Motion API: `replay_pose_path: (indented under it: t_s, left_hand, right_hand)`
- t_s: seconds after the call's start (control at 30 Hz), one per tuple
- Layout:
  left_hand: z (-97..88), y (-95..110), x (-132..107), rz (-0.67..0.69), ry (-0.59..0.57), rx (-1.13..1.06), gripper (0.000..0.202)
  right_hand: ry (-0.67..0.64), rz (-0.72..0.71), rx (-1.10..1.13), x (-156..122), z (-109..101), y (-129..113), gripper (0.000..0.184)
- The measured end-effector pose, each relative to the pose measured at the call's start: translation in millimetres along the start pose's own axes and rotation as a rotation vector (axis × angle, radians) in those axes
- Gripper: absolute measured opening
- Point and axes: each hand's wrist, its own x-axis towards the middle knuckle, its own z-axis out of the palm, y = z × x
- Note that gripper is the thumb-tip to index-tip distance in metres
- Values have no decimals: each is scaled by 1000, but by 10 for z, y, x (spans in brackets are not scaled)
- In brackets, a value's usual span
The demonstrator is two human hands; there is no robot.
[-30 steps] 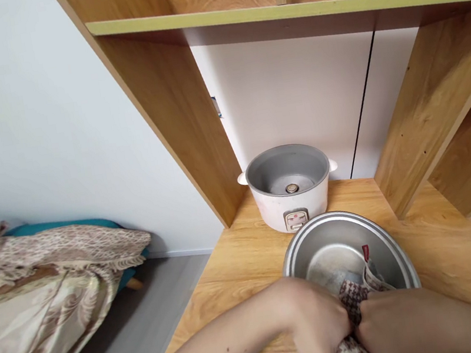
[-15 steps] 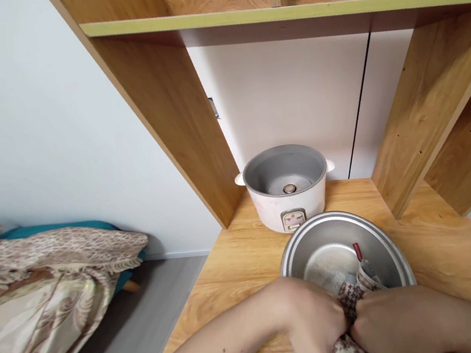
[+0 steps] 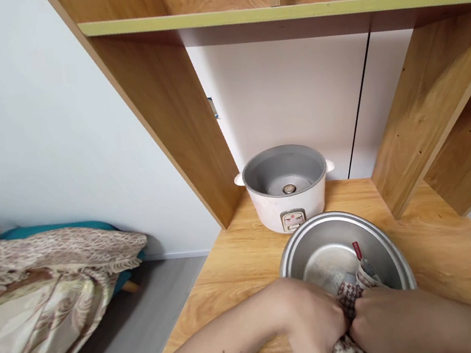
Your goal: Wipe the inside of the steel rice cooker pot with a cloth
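Observation:
My left hand and my right hand are pressed together at the near rim of a metal inner pot. Both are closed on a patterned brown-and-white cloth. Part of the cloth, with a small red tag, hangs inside the pot, and more of it shows below my hands. Behind the pot stands a white rice cooker body, without a lid, its grey inside and centre heating plate showing. Everything rests on a wooden desk.
A wooden shelf frame rises on the desk's left and right, with a shelf board overhead. To the left, beyond the desk edge, lies a bed with a patterned beige blanket over grey floor.
Between the earliest frame and now the view has shifted slightly. My hands stay clasped on the cloth at the pot's rim, with hardly any movement.

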Motion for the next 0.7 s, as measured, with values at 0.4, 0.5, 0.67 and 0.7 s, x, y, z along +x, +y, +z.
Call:
replay_pose_path:
  t_s: [0.4,0.5,0.67,0.7]
  left_hand:
    - [-145,141,-47,70,45,-93,34]
    - [-132,147,-59,27,87,-124,35]
    - [-123,139,-43,7,55,-89,33]
    - [-124,138,-38,17,44,-76,33]
  right_hand:
    - [60,-63,-126,13,103,-2,25]
    - [24,-15,-108,-1,31,-14,27]
    - [47,-66,-103,44,77,31,27]
    - [59,-90,-115,55,120,47,27]
